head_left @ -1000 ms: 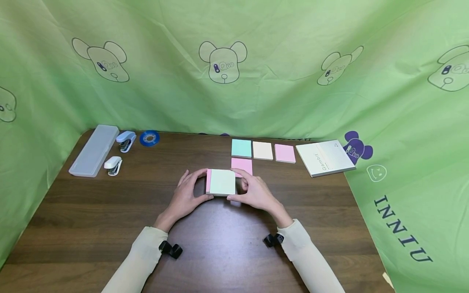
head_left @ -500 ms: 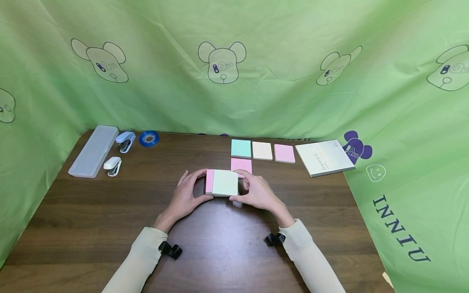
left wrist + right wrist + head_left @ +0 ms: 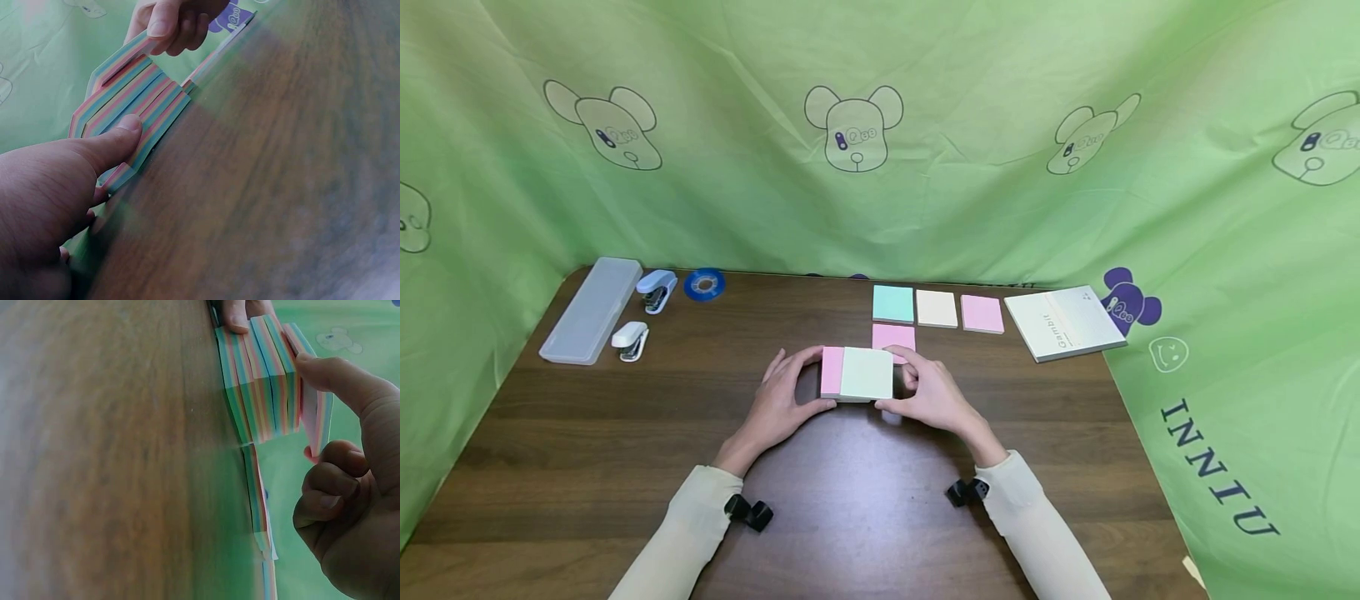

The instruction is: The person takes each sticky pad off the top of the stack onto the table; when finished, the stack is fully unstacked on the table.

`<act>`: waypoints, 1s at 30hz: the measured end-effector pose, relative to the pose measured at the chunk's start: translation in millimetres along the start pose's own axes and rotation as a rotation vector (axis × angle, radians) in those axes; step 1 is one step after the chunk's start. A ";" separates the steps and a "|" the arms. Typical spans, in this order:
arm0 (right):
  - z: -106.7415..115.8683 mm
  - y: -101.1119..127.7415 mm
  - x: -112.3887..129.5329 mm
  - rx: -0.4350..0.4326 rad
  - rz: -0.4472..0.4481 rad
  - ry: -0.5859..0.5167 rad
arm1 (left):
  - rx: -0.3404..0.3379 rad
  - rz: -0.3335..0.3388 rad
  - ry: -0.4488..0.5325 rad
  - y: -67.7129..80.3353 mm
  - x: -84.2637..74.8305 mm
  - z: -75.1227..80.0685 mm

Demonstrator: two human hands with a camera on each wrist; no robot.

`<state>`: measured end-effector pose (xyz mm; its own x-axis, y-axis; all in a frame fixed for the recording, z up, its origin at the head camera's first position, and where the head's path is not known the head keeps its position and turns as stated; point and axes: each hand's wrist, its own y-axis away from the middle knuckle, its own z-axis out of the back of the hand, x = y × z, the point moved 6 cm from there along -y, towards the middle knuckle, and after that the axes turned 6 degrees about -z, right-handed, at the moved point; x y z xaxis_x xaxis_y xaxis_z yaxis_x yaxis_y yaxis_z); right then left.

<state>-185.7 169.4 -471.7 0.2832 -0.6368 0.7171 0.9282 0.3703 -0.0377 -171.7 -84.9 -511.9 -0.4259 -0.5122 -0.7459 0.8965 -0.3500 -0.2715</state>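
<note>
A thick block of sticky notes [image 3: 857, 374] rests on the brown table [image 3: 625, 433] in front of me. Its upper pale green part [image 3: 867, 372] is shifted right, baring a pink strip [image 3: 831, 371] on the left. My left hand [image 3: 797, 385] grips the lower block at its left side, thumb on the near edge [image 3: 119, 140]. My right hand [image 3: 917, 390] pinches the upper part at its right side. The right wrist view shows the striped block edge [image 3: 259, 381] fanned, with my thumb [image 3: 337, 381] on the top layers.
A pink pad [image 3: 894, 336] lies just behind the block, with teal [image 3: 893, 303], cream [image 3: 937, 308] and pink [image 3: 982, 314] pads farther back. A notebook [image 3: 1065, 322] sits at the right. A clear case [image 3: 593, 308], two staplers [image 3: 657, 287] [image 3: 631, 340] and tape [image 3: 704, 284] are at the left. Green cloth surrounds the table.
The pale green upper part has slid to the right under my right hand, and the bared pink strip has widened. My left hand has stayed put.
</note>
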 end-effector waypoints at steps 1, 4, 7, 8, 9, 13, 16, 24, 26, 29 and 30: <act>0.6 0.6 -0.8 -0.002 0.002 -0.004 | 0.000 0.000 -0.001 0.0 0.0 0.0; 2.6 1.9 -2.7 -0.009 0.008 -0.016 | -0.003 -0.002 -0.002 0.0 -0.1 0.4; 4.9 3.3 -4.8 -0.008 0.009 -0.028 | -0.004 -0.002 -0.004 -0.1 -0.4 0.7; 5.7 3.8 -5.7 -0.005 0.010 -0.034 | -0.004 -0.002 -0.004 -0.1 -0.4 0.8; 6.6 4.6 -7.0 -0.005 0.011 -0.039 | -0.004 0.000 -0.003 -0.1 -0.3 0.8; 11.6 7.1 -12.4 -0.009 0.019 -0.052 | 0.001 0.008 -0.001 -0.1 0.1 0.7; 16.4 8.7 -17.4 -0.019 0.014 -0.056 | 0.001 0.013 -0.001 -0.3 0.2 0.6; 31.5 11.8 -35.1 -0.040 -0.019 -0.049 | 0.006 0.021 0.002 -0.2 0.2 0.5; 36.3 13.0 -40.1 -0.046 -0.030 -0.054 | 0.009 0.023 0.003 -0.2 0.3 0.4; 43.2 14.6 -47.3 -0.056 -0.053 -0.065 | 0.012 0.024 0.004 -0.1 0.7 0.1; 45.1 15.2 -49.8 -0.058 -0.060 -0.068 | 0.012 0.023 0.005 0.0 0.7 0.0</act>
<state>-196.6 237.2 -476.5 0.2115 -0.6089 0.7645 0.9559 0.2919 -0.0319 -172.0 -85.3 -512.4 -0.4041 -0.5167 -0.7548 0.9047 -0.3474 -0.2466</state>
